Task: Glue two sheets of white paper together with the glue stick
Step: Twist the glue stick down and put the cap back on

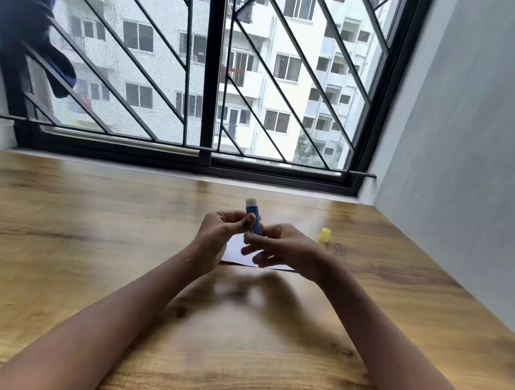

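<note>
A blue glue stick [252, 213] stands upright above the table, its white glue tip bare at the top. My left hand [222, 235] grips its body with thumb and fingers. My right hand [280, 247] is at the stick's lower end, fingers curled around its base. White paper [235, 249] lies flat on the wooden table [96, 245] under both hands, mostly hidden by them, so I cannot tell whether it is one sheet or two. The stick's yellow cap [324, 235] stands on the table to the right of my right hand.
A barred window [209, 80] runs along the table's far edge. A grey wall [464, 147] bounds the table on the right. Dark blue cloth [22, 23] hangs at the upper left over the bars.
</note>
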The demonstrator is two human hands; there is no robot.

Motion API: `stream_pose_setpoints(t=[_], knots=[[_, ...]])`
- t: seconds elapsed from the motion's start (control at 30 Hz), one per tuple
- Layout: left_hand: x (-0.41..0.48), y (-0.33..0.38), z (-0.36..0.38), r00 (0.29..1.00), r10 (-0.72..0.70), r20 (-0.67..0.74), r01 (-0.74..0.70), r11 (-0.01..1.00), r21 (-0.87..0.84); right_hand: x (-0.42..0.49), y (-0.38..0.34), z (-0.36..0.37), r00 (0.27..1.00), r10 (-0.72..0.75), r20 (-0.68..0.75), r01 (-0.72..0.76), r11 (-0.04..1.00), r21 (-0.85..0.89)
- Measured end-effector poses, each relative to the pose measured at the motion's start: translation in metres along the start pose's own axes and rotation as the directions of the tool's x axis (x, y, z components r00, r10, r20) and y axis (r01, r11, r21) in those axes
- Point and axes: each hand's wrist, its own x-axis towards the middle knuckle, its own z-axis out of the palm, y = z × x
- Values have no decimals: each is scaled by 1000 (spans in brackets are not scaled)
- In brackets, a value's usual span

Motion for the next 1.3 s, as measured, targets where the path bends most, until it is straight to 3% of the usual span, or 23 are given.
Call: stream_pose_setpoints(t=[0.07,0.13,0.3,0.4,0.5,0.6,0.67,0.77,0.87,0.93,1.03,1.1,1.2,1.3], knots=[[-1,1,1,1000,10,17,-9,1000,-23,-2,1,-9,987,19,159,-46,985,165],[-1,2,2,999,18,28,-18,999,-28,-4,3,-12,979,16,205,-61,975,213],[-1,-2,1,1000,0,-2,0,999,45,-5,-1,-2,988,-4,-155,-9,997,-82],[-1,1,2,1000,8,13,-8,1000,25,-2,0,3,973,-45,-227,18,992,-122],[-2,1,2,1000,8,22,-8,1000,2,-2,-2,1,998,20,-53,-22,999,-36],[-2,2,0,999,19,37,-18,1000,-22,-6,-2,-7,981,39,189,-75,980,186],[-2,2,1,999,26,37,-26,1000,-5,-8,-2,-9,977,31,212,-80,971,226],[-2,0,3,999,34,25,-36,998,49,-8,-2,-5,1000,25,-13,-25,999,19],[-2,-2,4,999,41,13,-42,996,83,-4,0,3,970,-26,-240,-18,984,-177],[-1,0,3,999,37,11,-38,996,75,-3,-1,4,970,-28,-241,-20,981,-195],[-1,2,-1,1000,26,7,-26,999,42,-7,-4,0,999,37,13,-36,998,-56],[-1,2,-2,1000,19,7,-19,999,44,-10,-3,-3,997,27,66,-30,999,36],[-2,0,0,1000,18,6,-18,997,75,-10,-3,1,993,-7,-115,-1,998,-66],[-2,-1,1,1000,14,-7,-13,995,99,-6,-2,8,930,-85,-358,-7,969,-248]])
